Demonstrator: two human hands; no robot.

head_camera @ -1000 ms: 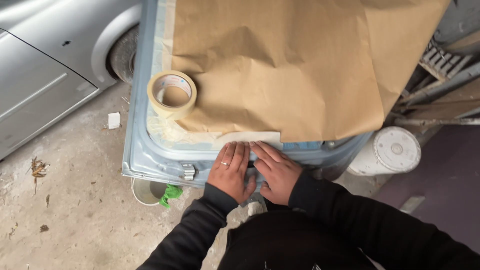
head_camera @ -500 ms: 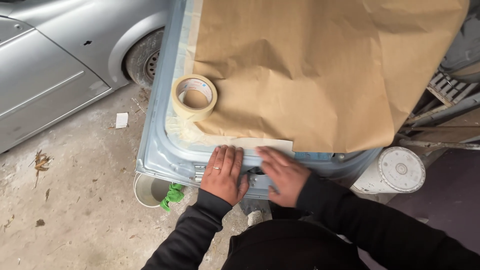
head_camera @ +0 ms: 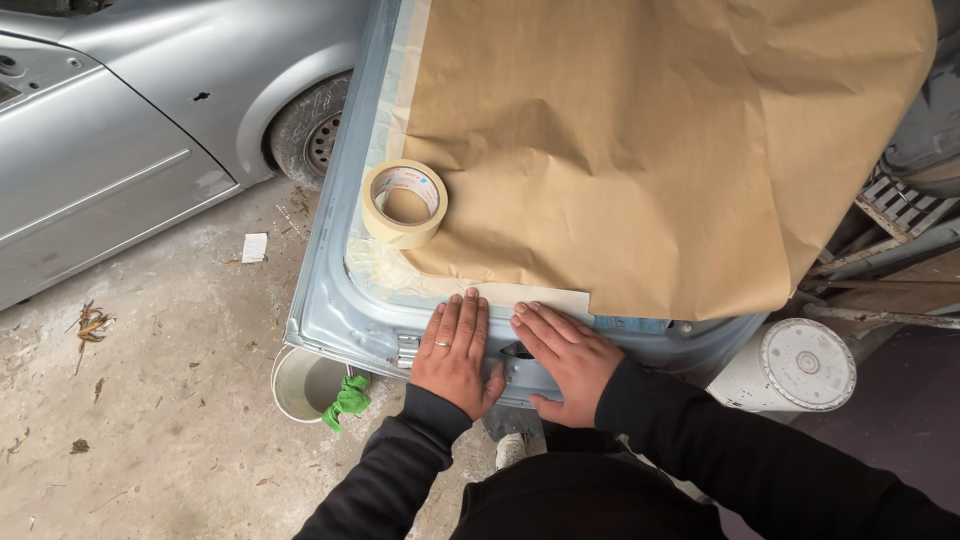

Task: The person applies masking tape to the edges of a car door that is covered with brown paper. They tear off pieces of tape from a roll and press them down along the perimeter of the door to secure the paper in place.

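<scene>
Both hands slid up the door panel (head_camera: 340,320) twd the tape strip (head_camera: 520,297) since a sec ago; left hand (head_camera: 455,350) & right hand (head_camera: 560,360) lay flat, open, gripping nothing, tape roll (head_camera: 404,203) just beyond, pressing tape down seemingly

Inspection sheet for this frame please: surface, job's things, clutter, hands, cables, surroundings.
Surface: pale blue car panel lying flat, mostly covered.
Job's things: brown masking paper spread over the panel; strip of tape along its near edge; tape roll resting on the left corner.
Clutter: small bucket with a green cloth below the panel; white scrap on the concrete floor.
Hands: left hand and right hand both flat, fingers spread, pressing at the taped edge.
Cables: nothing seen.
Surroundings: silver car at left; white tub at right.
</scene>
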